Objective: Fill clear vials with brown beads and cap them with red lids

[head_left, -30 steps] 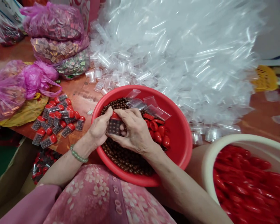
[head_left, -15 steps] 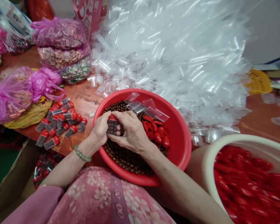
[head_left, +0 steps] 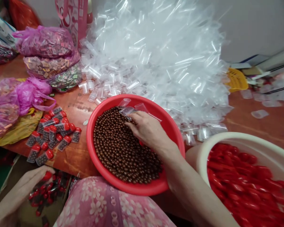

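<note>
My right hand [head_left: 144,127] reaches into the red basin [head_left: 92,151], its fingertips closed on a clear plastic tube [head_left: 127,111] near the far rim. Brown beads [head_left: 123,148] fill much of the basin, and more clear tubes lean beside the hand. Low at the left, my left hand [head_left: 39,176] is over a cardboard box [head_left: 26,209] of red-capped containers [head_left: 47,192]. A red cap shows by its fingers; whether they grip that container is unclear. Other filled, red-capped containers [head_left: 53,129] lie on the table left of the basin.
A large heap of clear tubes [head_left: 151,56] stands behind the basin. At the right is a cream tub [head_left: 203,157] of red caps [head_left: 239,186]. Pink bags [head_left: 47,44] are piled at the back left. A yellow basket [head_left: 238,80] sits at the back right.
My hands have parted from the filled container they held together. The left moved down-left over the box; the right moved to the tubes in the basin. The view has shifted right.
</note>
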A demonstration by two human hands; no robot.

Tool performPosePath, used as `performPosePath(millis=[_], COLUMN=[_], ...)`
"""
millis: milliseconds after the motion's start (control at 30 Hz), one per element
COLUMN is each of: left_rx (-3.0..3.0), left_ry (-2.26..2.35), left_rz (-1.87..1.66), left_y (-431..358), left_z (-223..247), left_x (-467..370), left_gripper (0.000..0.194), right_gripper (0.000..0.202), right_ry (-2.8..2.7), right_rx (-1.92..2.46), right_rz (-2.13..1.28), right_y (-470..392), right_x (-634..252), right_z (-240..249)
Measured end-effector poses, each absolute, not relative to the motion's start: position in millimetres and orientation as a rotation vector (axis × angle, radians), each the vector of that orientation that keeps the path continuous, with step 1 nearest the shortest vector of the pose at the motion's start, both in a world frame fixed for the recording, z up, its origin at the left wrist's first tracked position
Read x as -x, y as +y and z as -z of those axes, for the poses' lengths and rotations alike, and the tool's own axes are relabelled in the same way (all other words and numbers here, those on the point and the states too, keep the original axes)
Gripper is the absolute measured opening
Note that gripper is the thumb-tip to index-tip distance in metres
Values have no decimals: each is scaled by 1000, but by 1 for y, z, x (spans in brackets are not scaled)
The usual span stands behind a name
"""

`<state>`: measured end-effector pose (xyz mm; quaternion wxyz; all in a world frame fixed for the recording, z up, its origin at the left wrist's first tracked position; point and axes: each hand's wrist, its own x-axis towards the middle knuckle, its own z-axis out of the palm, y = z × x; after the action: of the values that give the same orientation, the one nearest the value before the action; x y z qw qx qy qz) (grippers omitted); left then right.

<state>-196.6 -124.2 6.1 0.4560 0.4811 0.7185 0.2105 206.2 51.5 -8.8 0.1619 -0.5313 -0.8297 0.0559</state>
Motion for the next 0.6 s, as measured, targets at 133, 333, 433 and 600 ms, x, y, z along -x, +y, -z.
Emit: performPosePath(millis=[133,333,433,600], left_rx=[-1280,-1287,-1338,-1475], left_ry=[1858,1842,1677,1462], left_rz=[-265,-184,-324,-798], left_y=[-142,-109,-90,-61], left_z=[20,4,-15,-20], left_x=[233,199,166,100], left_gripper=[20,16,19,13], right_gripper=[23,32,44,47], right_ry=[-2393,-2350,-2286,-2275], right_rx=[1769,1953,1832,1539], right_rz=[-3,-143,-209,-394], right_y=[80,103,99,81], right_x=[-207,-204,-205,-195], right_z=[16,28,33,47])
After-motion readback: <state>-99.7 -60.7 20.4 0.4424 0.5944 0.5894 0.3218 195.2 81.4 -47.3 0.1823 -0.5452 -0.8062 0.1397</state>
